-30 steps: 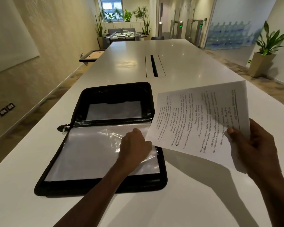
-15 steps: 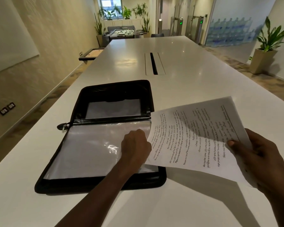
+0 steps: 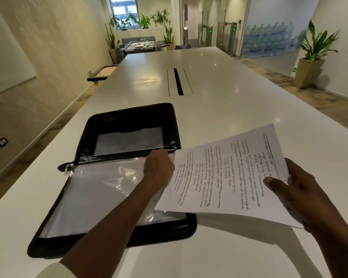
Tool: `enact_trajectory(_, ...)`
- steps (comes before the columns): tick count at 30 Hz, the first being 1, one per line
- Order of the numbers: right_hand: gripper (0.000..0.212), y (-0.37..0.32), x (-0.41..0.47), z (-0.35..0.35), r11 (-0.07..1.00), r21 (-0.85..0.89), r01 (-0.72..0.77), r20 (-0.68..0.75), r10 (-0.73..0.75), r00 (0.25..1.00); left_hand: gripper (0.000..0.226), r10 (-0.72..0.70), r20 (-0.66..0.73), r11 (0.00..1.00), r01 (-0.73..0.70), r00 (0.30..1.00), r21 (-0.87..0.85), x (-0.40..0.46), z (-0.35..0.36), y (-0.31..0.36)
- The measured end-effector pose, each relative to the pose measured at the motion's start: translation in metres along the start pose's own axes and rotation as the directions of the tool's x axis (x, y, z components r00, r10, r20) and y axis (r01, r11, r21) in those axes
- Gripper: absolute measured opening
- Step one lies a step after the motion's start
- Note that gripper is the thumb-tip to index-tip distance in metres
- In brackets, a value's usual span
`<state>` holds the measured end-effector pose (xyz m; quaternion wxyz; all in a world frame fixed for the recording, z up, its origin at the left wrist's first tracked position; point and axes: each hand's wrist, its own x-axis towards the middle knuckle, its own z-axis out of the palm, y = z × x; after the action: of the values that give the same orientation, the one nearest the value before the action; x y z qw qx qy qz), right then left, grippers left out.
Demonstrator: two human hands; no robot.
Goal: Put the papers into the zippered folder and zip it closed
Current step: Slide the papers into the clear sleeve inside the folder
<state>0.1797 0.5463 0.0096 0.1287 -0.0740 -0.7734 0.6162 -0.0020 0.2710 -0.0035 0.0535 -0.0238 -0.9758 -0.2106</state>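
A black zippered folder (image 3: 129, 119) lies open on the white table (image 3: 229, 101), with clear plastic sleeves (image 3: 100, 189) spread over its near half. My left hand (image 3: 159, 167) rests closed at the right edge of the sleeves, apparently pinching the top sleeve. Printed papers (image 3: 225, 177) are pinched at their right end by my right hand (image 3: 297, 189). The papers hang nearly flat, and their left edge reaches the folder's right side beside my left hand. The zipper pull (image 3: 65, 167) sticks out at the folder's left hinge.
A cable slot (image 3: 178, 81) runs down the table's middle beyond the folder. The table's left edge drops to the floor by a beige wall. A potted plant (image 3: 311, 57) stands far right, and a foosball table (image 3: 141, 46) stands at the far end.
My right hand lowered the papers and carried them left until their edge reached the folder. My left hand slid slightly up along the sleeve's right edge.
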Motion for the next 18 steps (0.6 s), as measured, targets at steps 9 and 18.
enact_trajectory(9,0.044,0.0,0.01,-0.003,0.999,0.049,-0.017,0.046,0.015,0.999,0.014,-0.009,-0.061,0.997,0.004,0.998,-0.082,0.015,0.007,0.009)
enact_trajectory(18,0.045,0.006,0.02,-0.013,0.987,0.156,-0.031,0.109,0.014,0.994,0.017,0.026,-0.04,0.998,-0.029,0.999,-0.063,0.034,-0.001,0.006)
